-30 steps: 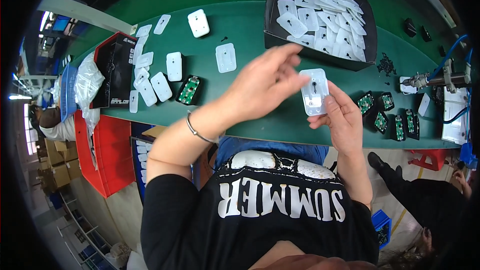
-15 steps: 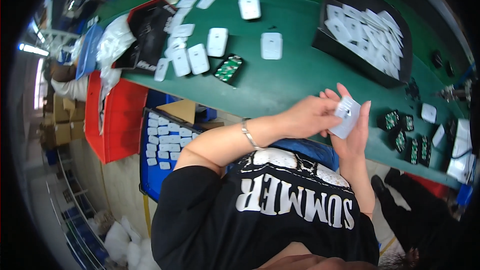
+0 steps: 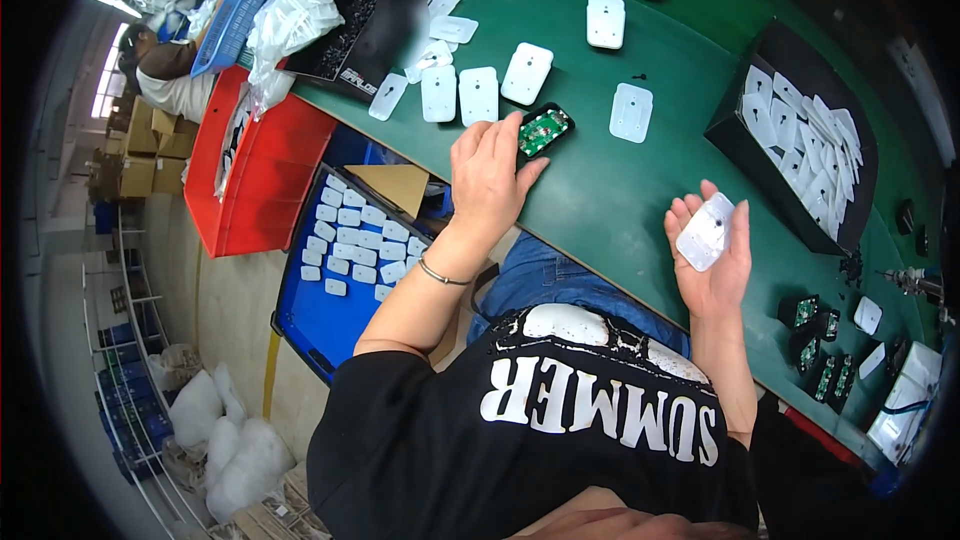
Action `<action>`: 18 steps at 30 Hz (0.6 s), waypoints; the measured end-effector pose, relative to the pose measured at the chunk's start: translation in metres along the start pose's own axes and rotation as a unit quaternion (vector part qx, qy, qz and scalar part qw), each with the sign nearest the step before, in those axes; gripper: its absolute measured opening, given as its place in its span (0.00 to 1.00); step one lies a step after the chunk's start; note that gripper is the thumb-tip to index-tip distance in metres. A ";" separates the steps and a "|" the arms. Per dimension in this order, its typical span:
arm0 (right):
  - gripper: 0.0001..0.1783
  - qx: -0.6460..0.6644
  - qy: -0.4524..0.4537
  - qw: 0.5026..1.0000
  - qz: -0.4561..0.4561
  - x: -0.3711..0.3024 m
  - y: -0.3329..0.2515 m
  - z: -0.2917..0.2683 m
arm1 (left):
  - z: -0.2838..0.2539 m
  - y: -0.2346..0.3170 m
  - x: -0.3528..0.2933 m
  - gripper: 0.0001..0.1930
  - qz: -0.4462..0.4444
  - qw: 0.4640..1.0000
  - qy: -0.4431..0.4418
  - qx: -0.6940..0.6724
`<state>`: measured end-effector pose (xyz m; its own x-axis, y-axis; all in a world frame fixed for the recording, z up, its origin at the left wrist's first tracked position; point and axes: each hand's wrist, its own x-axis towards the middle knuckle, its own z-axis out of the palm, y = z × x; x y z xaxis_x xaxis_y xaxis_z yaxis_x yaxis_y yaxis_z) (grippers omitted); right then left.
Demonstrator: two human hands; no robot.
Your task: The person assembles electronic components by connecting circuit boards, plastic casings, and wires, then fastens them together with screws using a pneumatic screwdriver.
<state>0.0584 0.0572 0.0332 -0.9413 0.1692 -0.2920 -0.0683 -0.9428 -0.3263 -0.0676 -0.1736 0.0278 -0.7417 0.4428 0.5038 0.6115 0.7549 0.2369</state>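
Observation:
My left hand [image 3: 488,175] is at the near left edge of a black plastic case [image 3: 545,130] with a green circuit board inside. Its thumb and fingers are apart; whether they touch the case I cannot tell. In my right hand [image 3: 715,275], palm up, lies a white rounded cover plate [image 3: 706,232] with a small dark hole, held between thumb and fingers. Beyond the left hand are more white covers [image 3: 478,97], some of them loose and overlapping. A single flat white plate [image 3: 631,112] lies on the green table [image 3: 590,185] between the hands.
A black box [image 3: 735,130] full of white plates stands at right. Several board-filled black cases [image 3: 825,375] sit at far right near a screwdriver [image 3: 905,282]. At left are a box of small black parts [image 3: 390,35], a red bin [image 3: 260,180] and a blue tray [image 3: 310,325] of white covers.
My left hand has left the white plate and moved left to the black case. The right hand keeps the plate. The view has shifted, so the table's things appear further right.

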 end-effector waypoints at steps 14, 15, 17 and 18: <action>0.39 0.028 -0.010 0.999 -0.013 0.002 -0.003 -0.004 | 0.026 0.072 0.006 0.24 -0.301 0.464 -0.202 -0.808; 0.39 0.030 -0.001 0.999 -0.026 -0.002 -0.006 -0.007 | 0.028 0.077 0.010 0.24 -0.299 0.457 -0.216 -0.809; 0.42 0.047 -0.052 0.996 -0.057 -0.009 -0.012 -0.012 | 0.031 0.082 0.021 0.23 -0.302 0.475 -0.216 -0.798; 0.42 0.048 -0.046 0.995 -0.068 -0.013 -0.015 -0.014 | 0.028 0.084 0.028 0.22 -0.285 0.534 -0.229 -0.763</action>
<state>0.0765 0.0730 0.0291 -0.9468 0.2754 -0.1667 -0.2252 -0.9367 -0.2681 -0.0444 -0.0842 0.0386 -0.7022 0.6878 -0.1838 -0.4955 -0.2867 0.8199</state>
